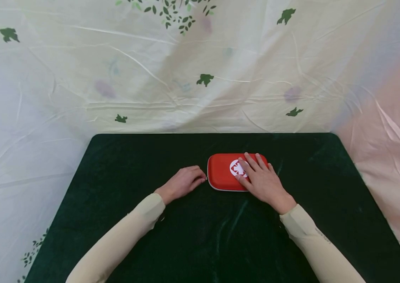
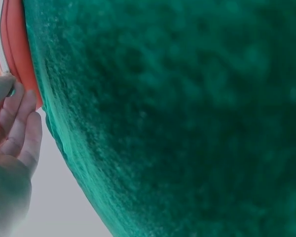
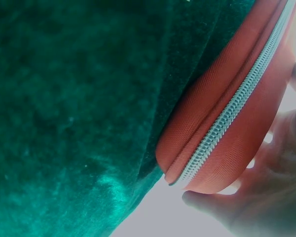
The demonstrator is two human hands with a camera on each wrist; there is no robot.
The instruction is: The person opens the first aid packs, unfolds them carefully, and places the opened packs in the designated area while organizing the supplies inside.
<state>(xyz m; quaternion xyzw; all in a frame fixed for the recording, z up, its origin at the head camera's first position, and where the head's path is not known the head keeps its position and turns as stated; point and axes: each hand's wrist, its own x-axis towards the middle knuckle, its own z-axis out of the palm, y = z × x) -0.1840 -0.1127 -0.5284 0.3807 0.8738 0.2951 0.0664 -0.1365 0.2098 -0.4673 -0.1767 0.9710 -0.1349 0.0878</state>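
A red zippered case (image 1: 219,173) with a white round emblem lies flat on the dark green cloth. My right hand (image 1: 261,179) rests on the case's right part with its fingers spread, covering some of the emblem. At the case's left end my left hand (image 1: 185,181) pinches the zipper pull (image 1: 206,179) between thumb and forefinger. The left wrist view shows those fingers (image 2: 15,111) at the end of the pale zipper. In the right wrist view the zipper teeth (image 3: 222,123) run closed along the case's side.
The green cloth (image 1: 132,157) covers a table with rounded far corners. Behind it and at both sides hangs a pale curtain (image 1: 150,78) printed with green birds and leaves. Both forearms wear light sleeves (image 1: 125,232).
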